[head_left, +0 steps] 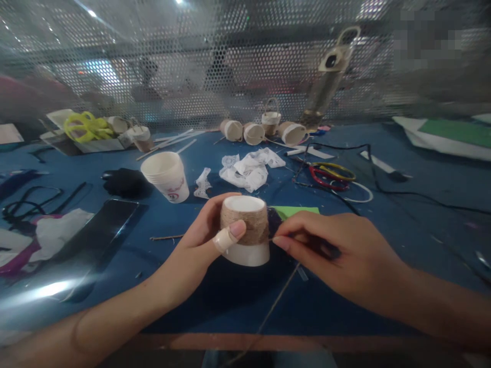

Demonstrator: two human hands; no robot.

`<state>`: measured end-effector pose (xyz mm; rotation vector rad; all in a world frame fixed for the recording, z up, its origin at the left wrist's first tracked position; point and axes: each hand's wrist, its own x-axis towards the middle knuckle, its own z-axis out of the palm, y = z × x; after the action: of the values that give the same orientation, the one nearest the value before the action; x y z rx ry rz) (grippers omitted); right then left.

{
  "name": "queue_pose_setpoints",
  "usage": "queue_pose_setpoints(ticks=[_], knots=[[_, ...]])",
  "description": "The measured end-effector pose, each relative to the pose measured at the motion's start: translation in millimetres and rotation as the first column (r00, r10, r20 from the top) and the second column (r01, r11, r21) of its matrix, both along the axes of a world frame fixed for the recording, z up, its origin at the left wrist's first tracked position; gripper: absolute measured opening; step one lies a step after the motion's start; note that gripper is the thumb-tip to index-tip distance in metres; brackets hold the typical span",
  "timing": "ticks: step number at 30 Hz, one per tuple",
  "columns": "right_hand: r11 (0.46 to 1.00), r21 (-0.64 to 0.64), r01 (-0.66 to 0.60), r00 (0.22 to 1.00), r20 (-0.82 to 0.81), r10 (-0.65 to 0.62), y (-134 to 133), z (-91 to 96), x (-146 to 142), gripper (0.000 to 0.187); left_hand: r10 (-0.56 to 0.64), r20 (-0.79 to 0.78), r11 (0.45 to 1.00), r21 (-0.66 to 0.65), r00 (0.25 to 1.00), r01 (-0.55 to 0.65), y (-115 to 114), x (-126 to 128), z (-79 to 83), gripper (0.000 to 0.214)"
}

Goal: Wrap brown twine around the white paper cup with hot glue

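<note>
My left hand (213, 232) is closed round an upside-down paper cup (247, 255), its bandaged thumb pressed on the near side. Brown twine (251, 225) wraps most of the cup's wall in close turns. White shows at the upturned base and in a band near the rim, which faces down. Just right of the cup, my right hand (333, 250) pinches the twine between thumb and forefinger. From below that hand, a loose length of twine (280, 299) trails down past the table's near edge.
Stacked paper cups (164, 176), white lace (249, 168) and a dark phone (109, 225) lie beyond my hands. Several twine-covered cups (253, 134) stand or lie at the back by the perforated screen (192, 71). Scissors (332, 175) and a black cable (414, 193) are at right.
</note>
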<state>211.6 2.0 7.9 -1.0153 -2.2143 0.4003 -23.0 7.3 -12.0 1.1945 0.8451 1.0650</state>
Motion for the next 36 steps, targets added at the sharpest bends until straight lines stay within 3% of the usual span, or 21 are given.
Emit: queue_pose_setpoints(ticks=[17, 24, 31, 36], knots=[[0.998, -0.068, -0.009, 1.0, 0.017, 0.011, 0.4, 1.9, 0.5, 0.016, -0.027, -0.035, 1.0, -0.015, 0.999, 0.027, -2.8, -0.3, 2.5, 0.031], [0.994, -0.106, -0.012, 1.0, 0.007, 0.013, 0.1, -2.9, 1.8, 0.016, -0.11, -0.036, 0.994, 0.013, 0.993, 0.111, -0.6, -4.9, -3.4, 0.033], [0.992, -0.121, -0.029, 0.999, -0.019, 0.027, 1.9, -6.9, -3.7, 0.025, -0.194, 0.065, 0.975, -0.097, 0.979, 0.199, -0.1, -4.8, -9.4, 0.039], [0.992, -0.123, -0.018, 1.0, -0.019, 0.015, 0.1, -5.2, -5.8, 0.019, -0.07, -0.005, 0.987, -0.145, 0.998, 0.069, -0.4, 3.8, -1.6, 0.043]])
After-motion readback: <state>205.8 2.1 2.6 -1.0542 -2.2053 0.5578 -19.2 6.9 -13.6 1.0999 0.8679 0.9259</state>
